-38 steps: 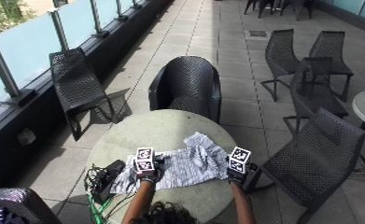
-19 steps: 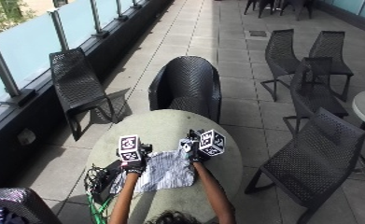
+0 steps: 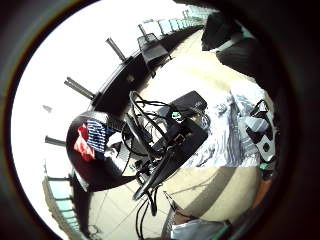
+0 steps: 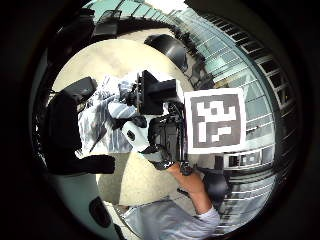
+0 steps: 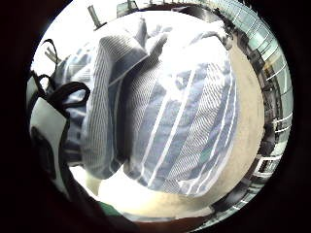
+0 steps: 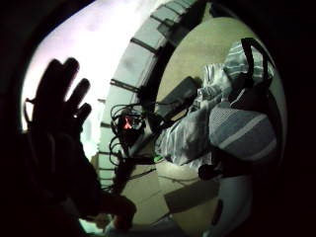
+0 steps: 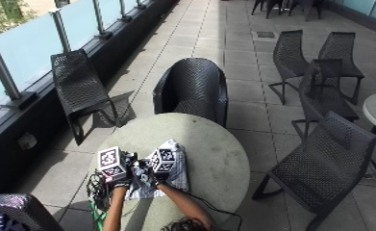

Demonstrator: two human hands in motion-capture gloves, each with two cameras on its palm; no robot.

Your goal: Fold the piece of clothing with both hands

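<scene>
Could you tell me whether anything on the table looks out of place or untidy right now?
A tangle of black cables and devices crowds the round table's left edge, right beside the striped garment and the hands. The garment itself looks bunched, not flat.

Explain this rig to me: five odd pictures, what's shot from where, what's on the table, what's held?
No robot here: a person in black gloves folds clothing. One picture comes from above and behind their head; the four round ones come from cameras on the two palms. On the round table lies a blue-and-white striped garment, with a tangle of black cables and boxes at its edge. The left hand and right hand meet over the cloth. The garment fills the right palm's view, so it is close; whether fingers grip it is hidden.
</scene>
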